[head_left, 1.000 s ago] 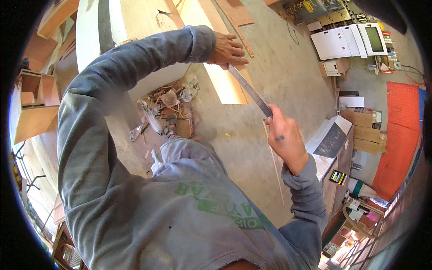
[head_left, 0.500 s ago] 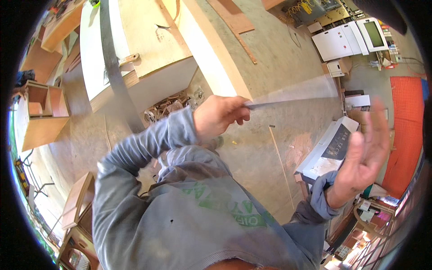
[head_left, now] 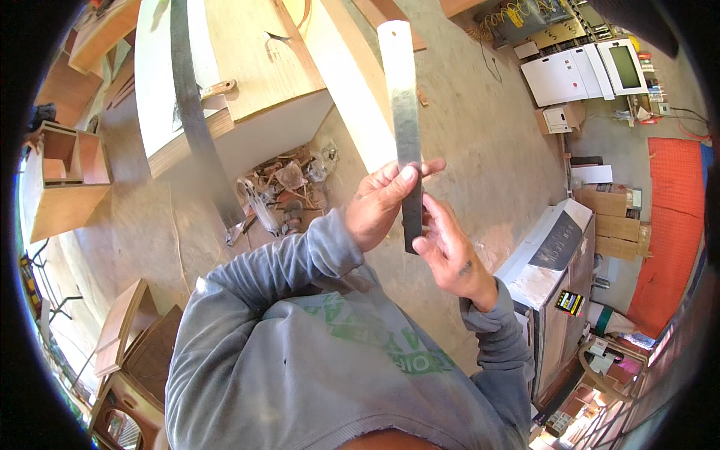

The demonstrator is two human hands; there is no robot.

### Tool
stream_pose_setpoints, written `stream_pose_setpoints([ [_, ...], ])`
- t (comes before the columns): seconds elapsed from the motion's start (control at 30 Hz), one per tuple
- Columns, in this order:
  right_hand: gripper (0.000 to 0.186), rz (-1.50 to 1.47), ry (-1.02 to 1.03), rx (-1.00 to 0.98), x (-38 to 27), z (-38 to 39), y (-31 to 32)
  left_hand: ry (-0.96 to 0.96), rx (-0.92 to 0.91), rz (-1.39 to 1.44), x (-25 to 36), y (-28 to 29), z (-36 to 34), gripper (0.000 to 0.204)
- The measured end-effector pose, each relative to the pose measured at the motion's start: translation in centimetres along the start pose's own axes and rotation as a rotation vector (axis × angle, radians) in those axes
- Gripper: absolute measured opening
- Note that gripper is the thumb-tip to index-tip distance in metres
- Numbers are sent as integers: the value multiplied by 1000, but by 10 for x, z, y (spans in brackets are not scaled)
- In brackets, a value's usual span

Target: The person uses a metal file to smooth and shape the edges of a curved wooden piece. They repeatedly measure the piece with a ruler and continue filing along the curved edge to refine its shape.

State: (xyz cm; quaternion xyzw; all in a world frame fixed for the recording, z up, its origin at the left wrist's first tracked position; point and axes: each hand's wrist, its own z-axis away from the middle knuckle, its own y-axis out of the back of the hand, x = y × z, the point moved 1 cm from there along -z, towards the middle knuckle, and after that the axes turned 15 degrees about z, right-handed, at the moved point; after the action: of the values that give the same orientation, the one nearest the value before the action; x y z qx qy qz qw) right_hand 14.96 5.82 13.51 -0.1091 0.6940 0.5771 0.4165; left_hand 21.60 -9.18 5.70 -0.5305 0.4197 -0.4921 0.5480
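My left hand (head_left: 379, 199) is closed on a metal ruler (head_left: 405, 112), a flat dark strip with a rounded end and a small hole. The thumb presses its face, and the fingers pass behind it. The ruler points away from me, its far half bright with glare. Beside the ruler's near end is my right hand (head_left: 457, 259), thumb and fingers parted, fingertips at the right edge. Whether they grip it is hard to tell.
A plywood-topped workbench (head_left: 262, 67) stands at the far left, with a long dark strip (head_left: 191, 105) hanging over its edge and a wood-handled tool (head_left: 217, 88) on top. Scraps (head_left: 292, 180) lie below. A long box (head_left: 547, 247) is at right, near an orange sheet (head_left: 667, 217).
The ruler has swung from pointing right to pointing away from me. My right hand has come in from the far right to its near end. The left hand keeps its hold.
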Motion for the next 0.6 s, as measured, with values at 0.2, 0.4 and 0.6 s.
stream_pose_setpoints([
  [0.2,34,275,-217,26,-10,-7,20,5,-256,-845,47,-4,-16,38],
  [0.4,32,707,-41,-98,-17,-16,79,-750,-454,-2205,175,24,-75,76],
  [0.6,36,862,-13,-278,-8,-52,67,-224,-1182,-2577,164,39,-157,91],
])
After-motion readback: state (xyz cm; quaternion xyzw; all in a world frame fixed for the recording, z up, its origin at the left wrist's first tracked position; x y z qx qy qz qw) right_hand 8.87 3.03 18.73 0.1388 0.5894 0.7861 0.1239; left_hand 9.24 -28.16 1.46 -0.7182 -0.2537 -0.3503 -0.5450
